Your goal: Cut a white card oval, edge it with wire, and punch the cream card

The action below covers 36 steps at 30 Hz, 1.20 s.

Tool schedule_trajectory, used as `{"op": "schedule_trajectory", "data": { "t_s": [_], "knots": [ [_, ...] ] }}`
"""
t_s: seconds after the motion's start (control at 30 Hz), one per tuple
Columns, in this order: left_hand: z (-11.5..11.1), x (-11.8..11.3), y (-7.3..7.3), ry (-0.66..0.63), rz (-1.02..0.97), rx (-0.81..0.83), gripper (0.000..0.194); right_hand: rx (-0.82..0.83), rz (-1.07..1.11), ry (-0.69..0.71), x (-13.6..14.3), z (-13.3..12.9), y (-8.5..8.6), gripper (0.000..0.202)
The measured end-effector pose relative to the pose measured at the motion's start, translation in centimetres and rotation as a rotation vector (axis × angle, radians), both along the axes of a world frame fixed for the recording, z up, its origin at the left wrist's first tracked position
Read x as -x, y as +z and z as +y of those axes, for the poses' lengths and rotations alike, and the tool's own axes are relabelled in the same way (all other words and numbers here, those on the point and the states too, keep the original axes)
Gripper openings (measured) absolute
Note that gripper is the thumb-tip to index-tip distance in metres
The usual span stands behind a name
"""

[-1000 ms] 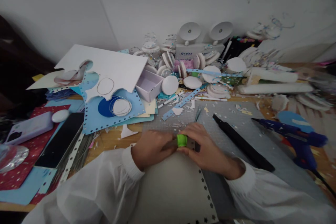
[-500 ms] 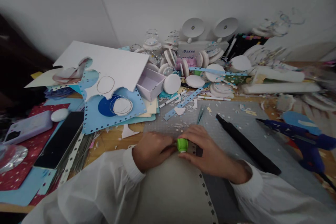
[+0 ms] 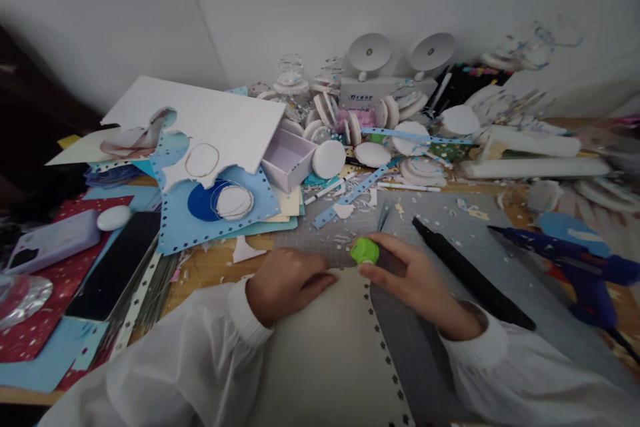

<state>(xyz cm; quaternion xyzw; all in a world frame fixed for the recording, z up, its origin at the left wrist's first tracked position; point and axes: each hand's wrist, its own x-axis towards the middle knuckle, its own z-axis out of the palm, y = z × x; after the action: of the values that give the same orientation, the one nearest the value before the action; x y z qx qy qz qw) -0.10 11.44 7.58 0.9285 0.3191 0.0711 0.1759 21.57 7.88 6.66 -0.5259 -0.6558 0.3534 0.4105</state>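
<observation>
My right hand (image 3: 415, 273) holds a small green craft punch (image 3: 365, 251) between thumb and fingers. The punch is just off the top right corner of a pale sheet of paper (image 3: 325, 347). Small flower-shaped holes run down the sheet's right edge. My left hand (image 3: 290, 285) is closed at the sheet's top left, thumb and finger pressed on its upper edge. The near part of the sheet runs out of view at the bottom.
A grey cutting mat (image 3: 425, 373) lies under the sheet. To the right are a long black tool (image 3: 470, 273) and a blue glue gun (image 3: 575, 260). Tweezers (image 3: 384, 215) lie behind my right hand. A phone (image 3: 115, 267), cut card (image 3: 200, 120) and an open box (image 3: 290, 157) stand left and behind.
My right hand has drawn the green punch right and away, off the sheet's top edge. My left fingers have parted from it and moved slightly left.
</observation>
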Motion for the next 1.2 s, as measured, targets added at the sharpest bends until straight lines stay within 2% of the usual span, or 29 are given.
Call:
{"op": "schedule_trajectory", "data": {
  "t_s": [0.07,0.17,0.37,0.57,0.67,0.8,0.87,1.03,1.2],
  "knots": [
    [0.0,0.0,0.1,0.0,0.01,0.011,0.03,0.052,0.052,-0.017,-0.2,0.3,0.3,0.032],
    [0.0,0.0,0.3,-0.001,0.02,0.018,0.029,0.046,0.056,-0.016,-0.5,0.7,0.5,0.031],
    [0.0,0.0,0.2,-0.021,0.009,-0.034,0.031,0.01,-0.014,-0.014,-0.5,0.5,-0.5,0.041],
    [-0.1,-0.2,0.0,-0.056,0.0,-0.046,0.031,-0.074,-0.163,-0.01,0.0,0.4,-0.8,0.038],
    [-0.1,-0.3,0.2,-0.056,-0.113,-0.06,0.024,-0.112,-0.203,-0.006,0.2,0.4,-0.9,0.034],
    [-0.6,-0.7,0.1,0.051,-0.357,-0.073,0.046,-0.154,-0.241,0.044,0.7,0.2,-1.2,0.029],
    [-1.0,-1.1,-0.4,0.101,-0.429,-0.073,0.05,-0.182,-0.275,0.079,1.0,0.1,-1.2,0.027],
    [-1.4,-1.8,-1.6,0.129,-0.529,-0.166,0.04,-0.22,-0.38,0.178,1.9,-0.1,-0.8,0.026],
    [-1.2,-1.6,-1.9,0.108,-0.566,-0.327,0.038,-0.244,-0.433,0.211,2.1,-0.1,-0.5,0.024]
  ]
}}
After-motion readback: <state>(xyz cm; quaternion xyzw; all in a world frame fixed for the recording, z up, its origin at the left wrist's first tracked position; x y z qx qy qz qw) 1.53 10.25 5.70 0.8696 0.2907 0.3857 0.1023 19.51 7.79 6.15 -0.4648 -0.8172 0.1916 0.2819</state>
